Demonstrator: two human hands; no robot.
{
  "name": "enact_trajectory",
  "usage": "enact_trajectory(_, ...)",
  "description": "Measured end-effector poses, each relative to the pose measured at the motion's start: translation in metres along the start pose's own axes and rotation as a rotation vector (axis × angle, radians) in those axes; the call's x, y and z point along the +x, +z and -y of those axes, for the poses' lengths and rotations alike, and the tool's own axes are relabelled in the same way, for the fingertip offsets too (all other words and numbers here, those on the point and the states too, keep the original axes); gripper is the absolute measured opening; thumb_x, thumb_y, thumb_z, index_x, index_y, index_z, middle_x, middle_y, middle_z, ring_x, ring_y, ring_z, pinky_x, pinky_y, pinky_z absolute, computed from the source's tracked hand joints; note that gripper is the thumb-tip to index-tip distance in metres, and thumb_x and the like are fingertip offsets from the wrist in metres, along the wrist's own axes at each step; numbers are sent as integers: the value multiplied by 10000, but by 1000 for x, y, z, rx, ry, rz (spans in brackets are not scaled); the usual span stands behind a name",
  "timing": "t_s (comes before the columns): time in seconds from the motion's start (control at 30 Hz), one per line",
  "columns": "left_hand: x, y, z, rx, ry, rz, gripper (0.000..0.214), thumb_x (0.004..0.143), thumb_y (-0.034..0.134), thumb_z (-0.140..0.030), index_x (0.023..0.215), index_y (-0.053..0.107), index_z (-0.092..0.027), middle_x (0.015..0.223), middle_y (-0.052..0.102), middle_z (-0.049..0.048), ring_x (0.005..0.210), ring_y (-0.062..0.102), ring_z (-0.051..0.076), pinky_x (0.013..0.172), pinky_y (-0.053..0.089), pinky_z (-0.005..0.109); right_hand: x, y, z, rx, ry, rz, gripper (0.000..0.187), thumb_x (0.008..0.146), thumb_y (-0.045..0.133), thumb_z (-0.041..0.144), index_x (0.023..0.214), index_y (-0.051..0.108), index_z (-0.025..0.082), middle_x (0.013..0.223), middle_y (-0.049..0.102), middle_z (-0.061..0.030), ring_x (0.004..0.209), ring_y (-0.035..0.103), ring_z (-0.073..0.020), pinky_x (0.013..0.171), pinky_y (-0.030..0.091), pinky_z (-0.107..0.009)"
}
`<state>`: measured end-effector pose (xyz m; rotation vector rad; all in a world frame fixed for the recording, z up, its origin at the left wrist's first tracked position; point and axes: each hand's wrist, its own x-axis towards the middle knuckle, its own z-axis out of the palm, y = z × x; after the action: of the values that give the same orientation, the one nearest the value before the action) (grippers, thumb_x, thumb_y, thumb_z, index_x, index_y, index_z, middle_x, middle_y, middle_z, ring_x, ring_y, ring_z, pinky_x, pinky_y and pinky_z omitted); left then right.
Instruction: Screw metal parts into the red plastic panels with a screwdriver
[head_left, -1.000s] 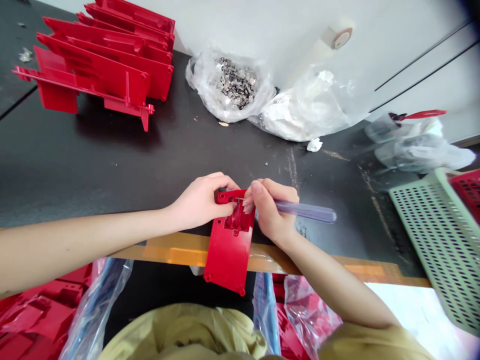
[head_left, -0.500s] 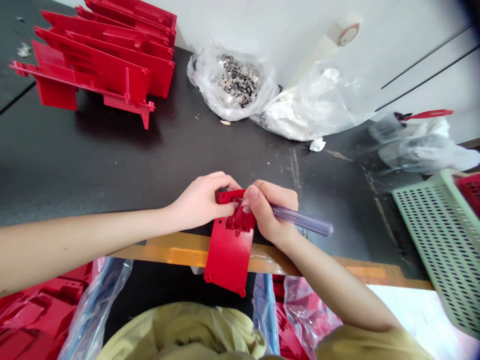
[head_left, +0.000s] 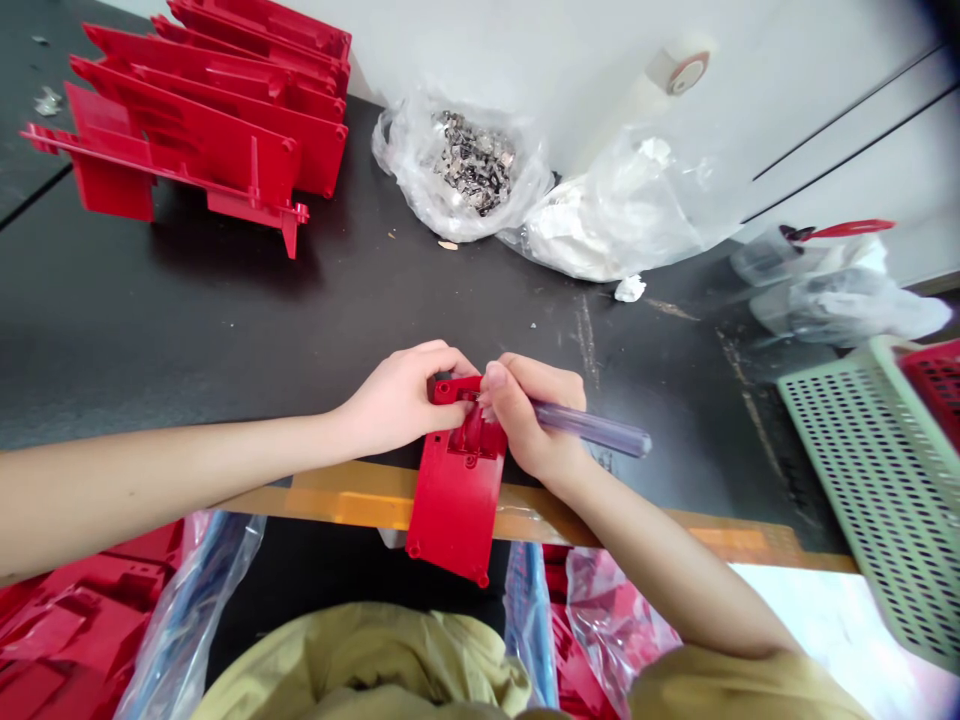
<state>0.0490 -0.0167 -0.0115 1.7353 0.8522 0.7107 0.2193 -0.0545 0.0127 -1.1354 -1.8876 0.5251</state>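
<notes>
A red plastic panel lies over the table's taped front edge, its lower end jutting out past it. My left hand grips the panel's upper left side, with the thumb lying at a recessed compartment. In my right hand is a tool with a translucent purple handle, held like a pen. The tool's tip end is at the recess beside my left thumb, mostly hidden by my fingers. Small shiny metal shows at that spot, too small to name.
Several red panels stand stacked at the back left. A plastic bag of small metal pieces and a bag of white material sit along the wall. A green basket is at the right. Bagged red parts lie below the table.
The view has shifted slightly. My right hand and the tool have moved a little to the left and up, and both hands keep their grip.
</notes>
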Motion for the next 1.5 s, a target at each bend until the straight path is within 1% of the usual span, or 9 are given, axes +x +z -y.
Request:
enact_trajectory(0.17, 0, 1, -1, 8, -6, 5, 73, 737, 684, -177, 800, 647, -176, 796, 535, -52, 656, 513, 59, 604, 374, 203, 0, 0, 0, -13, 19, -4, 426, 988, 478, 259, 571, 490, 172, 500, 487, 25, 445, 453, -57, 453, 316, -237)
enact_trajectory(0.23, 0, 1, -2, 12, -10, 3, 80, 736, 683, -171, 810, 652, -176, 804, 544, -50, 666, 522, 61, 615, 382, 205, -1, 1, -3, 13, 35, -16, 429, 987, 488, 284, 572, 500, 176, 499, 494, 26, 440, 460, -61, 445, 319, -237)
enact_trajectory(0.37, -1, 0, -3, 25, -37, -4, 102, 756, 676, -181, 857, 676, -177, 864, 590, -33, 724, 570, 81, 657, 412, 218, -6, 1, -10, 173, 113, -142, 460, 991, 500, 367, 567, 506, 189, 515, 527, 24, 431, 482, -76, 440, 363, -243)
enact_trajectory(0.43, -1, 0, -4, 32, -42, 2, 99, 764, 673, -188, 862, 681, -175, 877, 600, -26, 739, 579, 88, 669, 419, 224, -8, 0, -12, 181, 129, -175, 470, 988, 508, 391, 562, 504, 192, 521, 531, 22, 436, 481, -82, 444, 369, -248)
enact_trajectory(0.6, -2, -1, -4, 36, -35, 3, 109, 764, 675, -193, 871, 685, -171, 850, 587, -28, 718, 569, 84, 665, 418, 227, -9, -2, -11, 106, 97, -86, 478, 989, 506, 400, 561, 499, 188, 539, 530, 14, 468, 483, -83, 472, 369, -251)
enact_trajectory(0.83, -1, -1, -2, 29, -26, 10, 104, 757, 675, -190, 858, 676, -169, 841, 581, -28, 707, 560, 84, 648, 415, 221, -8, -3, -9, 18, 58, -45, 434, 994, 497, 317, 583, 493, 179, 542, 516, 20, 468, 477, -70, 470, 349, -236)
enact_trajectory(1.03, -1, 0, -1, 18, -17, 16, 93, 765, 665, -200, 853, 666, -169, 849, 582, -17, 716, 558, 92, 633, 419, 215, -6, -4, -3, -50, -29, -27, 385, 978, 496, 232, 597, 493, 175, 558, 537, 15, 476, 487, -60, 468, 352, -215)
enact_trajectory(1.2, -1, -1, -2, -6, -22, 25, 87, 762, 665, -192, 845, 661, -167, 852, 582, -9, 709, 555, 96, 621, 421, 214, -6, -6, -1, -78, -40, -13, 381, 978, 484, 225, 600, 479, 182, 565, 542, 12, 477, 485, -64, 462, 350, -217)
enact_trajectory(1.5, -1, -1, 0, -15, -18, 26, 95, 769, 663, -200, 857, 666, -166, 867, 581, -6, 714, 562, 94, 633, 433, 215, -4, -4, -3, -35, -50, -12, 382, 981, 483, 213, 600, 480, 175, 555, 518, 18, 475, 473, -58, 472, 347, -213)
